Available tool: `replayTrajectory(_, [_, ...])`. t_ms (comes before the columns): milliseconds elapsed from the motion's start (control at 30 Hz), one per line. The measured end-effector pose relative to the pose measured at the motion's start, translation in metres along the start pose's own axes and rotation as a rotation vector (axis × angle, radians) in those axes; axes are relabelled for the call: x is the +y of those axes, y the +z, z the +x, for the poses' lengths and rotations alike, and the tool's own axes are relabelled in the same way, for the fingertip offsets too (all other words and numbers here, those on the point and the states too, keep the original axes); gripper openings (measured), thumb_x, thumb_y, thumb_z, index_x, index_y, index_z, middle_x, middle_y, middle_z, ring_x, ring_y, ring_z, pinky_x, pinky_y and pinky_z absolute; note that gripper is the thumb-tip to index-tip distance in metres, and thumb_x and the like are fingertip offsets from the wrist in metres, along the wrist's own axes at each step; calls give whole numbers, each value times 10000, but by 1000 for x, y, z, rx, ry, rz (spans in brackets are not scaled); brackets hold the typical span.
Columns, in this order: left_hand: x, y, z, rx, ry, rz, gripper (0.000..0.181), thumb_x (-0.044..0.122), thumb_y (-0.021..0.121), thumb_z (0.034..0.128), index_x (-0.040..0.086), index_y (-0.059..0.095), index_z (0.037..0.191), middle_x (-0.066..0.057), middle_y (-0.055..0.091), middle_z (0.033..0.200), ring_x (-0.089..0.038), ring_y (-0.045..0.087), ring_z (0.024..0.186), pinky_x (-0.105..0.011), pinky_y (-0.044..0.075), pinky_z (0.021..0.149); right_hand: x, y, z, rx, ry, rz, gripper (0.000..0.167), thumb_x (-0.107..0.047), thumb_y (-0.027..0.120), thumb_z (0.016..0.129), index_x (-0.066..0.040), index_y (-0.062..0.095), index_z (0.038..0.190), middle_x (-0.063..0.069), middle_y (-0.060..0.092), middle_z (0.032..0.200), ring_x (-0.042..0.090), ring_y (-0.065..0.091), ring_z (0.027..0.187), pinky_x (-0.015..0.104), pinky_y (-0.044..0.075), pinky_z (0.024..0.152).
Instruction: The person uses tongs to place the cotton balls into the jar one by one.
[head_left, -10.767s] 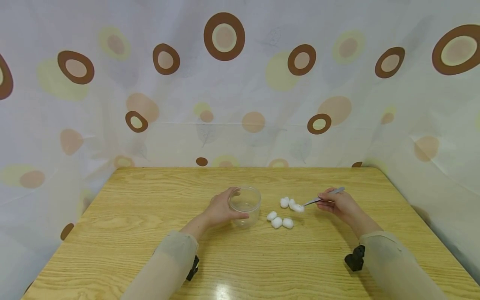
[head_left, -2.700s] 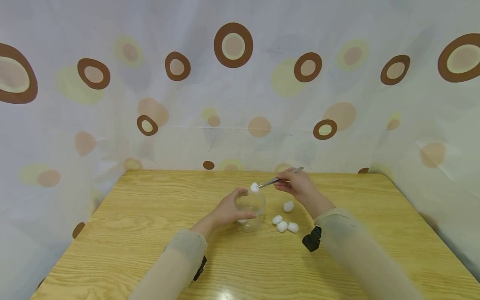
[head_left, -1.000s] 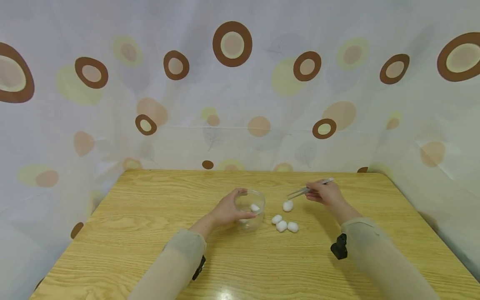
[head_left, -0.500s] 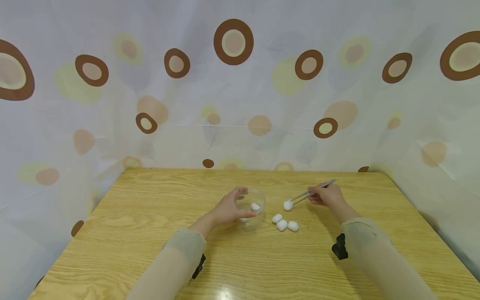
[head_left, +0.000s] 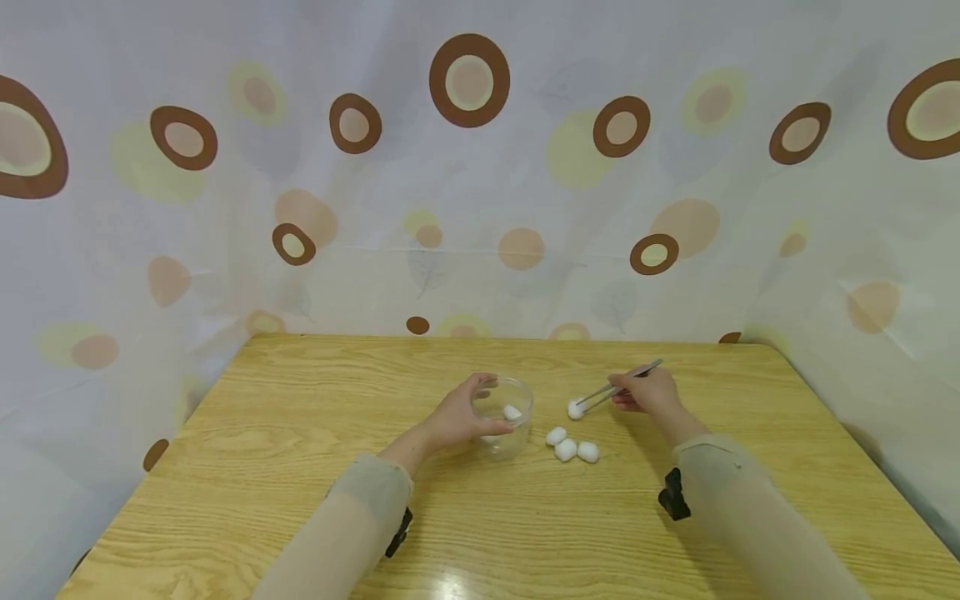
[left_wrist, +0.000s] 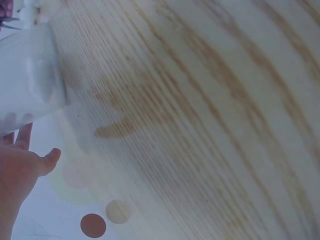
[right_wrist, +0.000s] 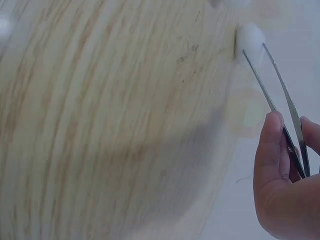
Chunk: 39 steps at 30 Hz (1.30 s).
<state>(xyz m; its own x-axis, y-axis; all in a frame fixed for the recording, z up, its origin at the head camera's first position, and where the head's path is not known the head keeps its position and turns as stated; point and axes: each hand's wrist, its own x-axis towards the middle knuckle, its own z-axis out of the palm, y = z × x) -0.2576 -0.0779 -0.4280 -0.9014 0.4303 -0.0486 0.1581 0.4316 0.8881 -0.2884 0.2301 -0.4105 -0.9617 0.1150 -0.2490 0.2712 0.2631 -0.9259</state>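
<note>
My left hand grips a clear plastic tub that stands upright on the table. A white cotton ball shows inside it, and another white patch lies lower, partly behind the thumb. My right hand pinches metal tweezers. The two tips straddle a single cotton ball on the table, right of the tub. In the right wrist view the tips touch or nearly touch its sides. Nearer to me sit several more cotton balls in a small cluster.
Everything stands on a wood-grain table. A patterned white curtain hangs behind it and along both sides. Dark wrist devices are strapped to both forearms.
Cotton balls beside the tub became fewer; the tweezers carried one over its rim and it now lies inside. The tweezers then came back right, spread, and lowered around the lone ball.
</note>
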Motion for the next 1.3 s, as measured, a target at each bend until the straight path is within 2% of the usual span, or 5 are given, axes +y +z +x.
replayTrajectory(133, [0,0,0,2,3,2,853,334,775,763,147,297,1444,-15,345,1489,-266,318,1382,-432,430,1015,0,6,1,36,-9,-27,394,-146,604,904,124,511,1175,-18,626,658,29,621,541,221,557,589])
replayTrajectory(333, [1,-1,-1,-1,2,6,860,343,777,760,145,296,1445,-18,342,1492,-267,317,1384,-440,422,1022,-2,15,0,94,-43,-107,312,-130,611,897,104,543,1092,29,641,717,42,627,549,268,572,632])
replayTrajectory(500, [1,-1,-1,-1,6,7,851,339,776,761,140,303,1440,-26,348,1487,-272,324,1379,-439,430,1013,-3,18,0,100,-55,-97,271,-105,595,900,95,533,1073,43,638,733,50,632,549,265,572,630])
replayTrajectory(900, [2,0,0,5,-2,11,849,329,774,766,147,298,1445,-14,352,1484,-260,326,1379,-430,434,1010,0,9,-1,-1,14,90,228,-59,548,923,73,453,1084,-9,620,649,62,645,541,231,564,606])
replayTrajectory(1300, [0,0,0,2,-4,18,862,341,775,762,153,291,1450,-11,350,1487,-260,325,1380,-437,431,1013,-5,2,-4,-78,-12,242,86,-15,516,923,-8,431,921,-23,617,629,50,644,536,204,555,591])
